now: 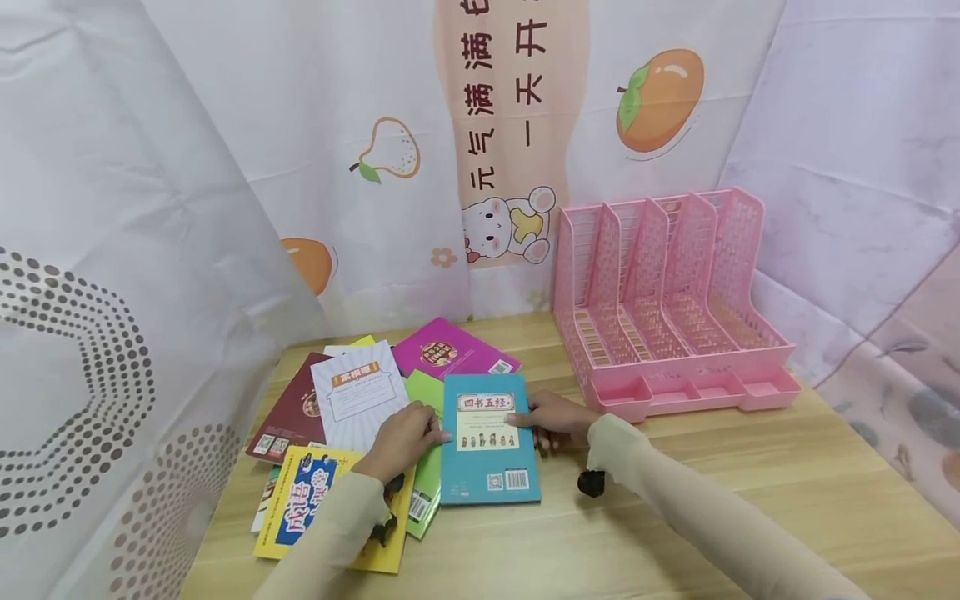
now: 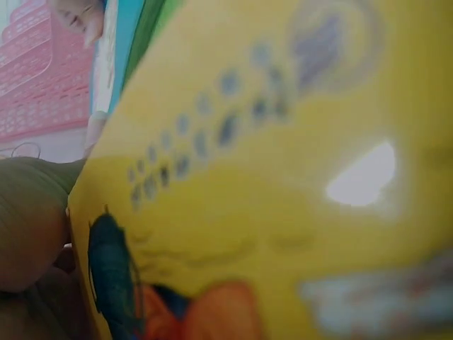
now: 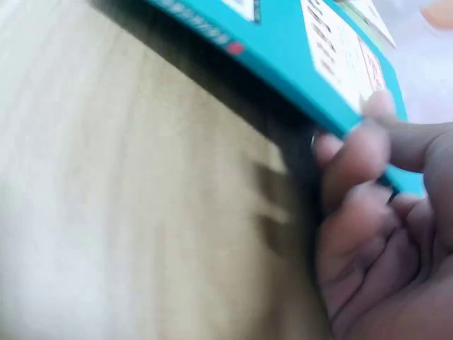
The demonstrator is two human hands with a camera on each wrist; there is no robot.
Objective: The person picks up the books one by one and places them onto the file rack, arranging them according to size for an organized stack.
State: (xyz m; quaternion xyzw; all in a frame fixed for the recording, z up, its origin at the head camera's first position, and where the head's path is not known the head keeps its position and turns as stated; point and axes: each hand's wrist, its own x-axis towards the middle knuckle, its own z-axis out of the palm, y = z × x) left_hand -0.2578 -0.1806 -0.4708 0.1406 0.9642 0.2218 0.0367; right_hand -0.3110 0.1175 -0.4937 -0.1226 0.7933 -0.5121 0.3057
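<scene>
A teal book with a cream panel of small figures is in the middle of the head view, between both hands. My right hand pinches its right edge, thumb on the cover and fingers curled at the underside; the right wrist view shows the teal book raised there above its shadow. At the left edge, my left hand holds it with the thumb on the border, its other fingers partly hidden. Beneath the left wrist lies a yellow book, and a green book shows beside the teal one.
A white book, a maroon book and a magenta book overlap in the pile at left. A pink slatted file rack with upright dividers and small front trays stands at the back right of the wooden table, before a printed curtain.
</scene>
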